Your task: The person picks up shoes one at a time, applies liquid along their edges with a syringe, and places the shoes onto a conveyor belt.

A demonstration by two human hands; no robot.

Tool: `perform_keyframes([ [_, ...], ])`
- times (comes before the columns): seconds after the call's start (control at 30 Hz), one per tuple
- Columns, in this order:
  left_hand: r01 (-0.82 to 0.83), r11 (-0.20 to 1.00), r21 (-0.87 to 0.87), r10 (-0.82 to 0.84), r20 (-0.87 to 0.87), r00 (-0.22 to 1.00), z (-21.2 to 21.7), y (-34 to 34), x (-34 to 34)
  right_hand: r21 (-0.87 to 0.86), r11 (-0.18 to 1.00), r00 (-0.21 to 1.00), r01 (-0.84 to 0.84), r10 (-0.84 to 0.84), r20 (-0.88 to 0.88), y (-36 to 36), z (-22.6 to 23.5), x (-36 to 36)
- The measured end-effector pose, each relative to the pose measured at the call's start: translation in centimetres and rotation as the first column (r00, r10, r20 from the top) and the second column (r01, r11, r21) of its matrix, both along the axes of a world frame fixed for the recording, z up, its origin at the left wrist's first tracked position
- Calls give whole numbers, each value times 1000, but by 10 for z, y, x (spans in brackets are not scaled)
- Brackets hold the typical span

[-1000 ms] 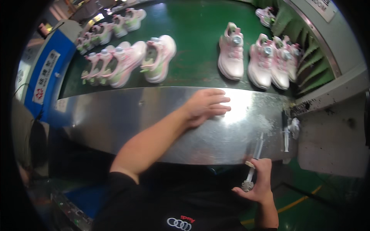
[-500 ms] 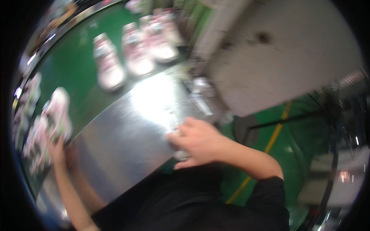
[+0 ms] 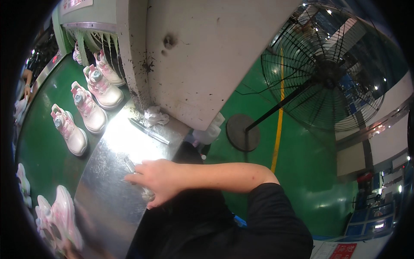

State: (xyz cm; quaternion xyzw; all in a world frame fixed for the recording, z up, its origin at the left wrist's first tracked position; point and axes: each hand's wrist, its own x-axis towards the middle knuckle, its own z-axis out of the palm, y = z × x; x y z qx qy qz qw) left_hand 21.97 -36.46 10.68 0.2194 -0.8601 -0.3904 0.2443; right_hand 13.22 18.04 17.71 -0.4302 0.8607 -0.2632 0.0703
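My right hand [image 3: 157, 179] is closed over the metal tabletop [image 3: 105, 190], fingers curled round a thin silvery tool [image 3: 129, 164]. A pale crumpled bit [image 3: 148, 195] shows under the palm; its kind is unclear. At the lower left, part of my left hand [image 3: 71, 250] appears at a white and pink sneaker [image 3: 67, 209]; its fingers are mostly hidden and dim. Another such shoe [image 3: 44, 211] lies beside it. Farther off, several sneakers stand in a row on the green surface, the nearest one [image 3: 72, 137] with a round dial on its tongue.
Past my right hand lie a clear flat stick [image 3: 148, 131] and a crumpled white tissue [image 3: 156, 115]. A large scuffed beige machine panel [image 3: 202, 56] rises beyond the tabletop. Right of it stands a black pedestal fan [image 3: 327, 73] on green floor, with white plastic jugs [image 3: 207, 134] near its base.
The view has swung to the right, so the shoes and my left hand sit farther left and lower. My right hand keeps its grip over the tabletop. The fan has come into view.
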Motion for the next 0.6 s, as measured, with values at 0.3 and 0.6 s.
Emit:
perform_keyframes([
  [0.3, 181, 975, 131, -180, -18, 983, 14, 45, 66, -47, 999, 992, -18, 24, 124, 9, 14, 9],
  [0.6, 485, 841, 241, -451, -184, 873, 40, 115, 31, -177, 984, 981, 37, -2, 195, 11, 4, 31],
])
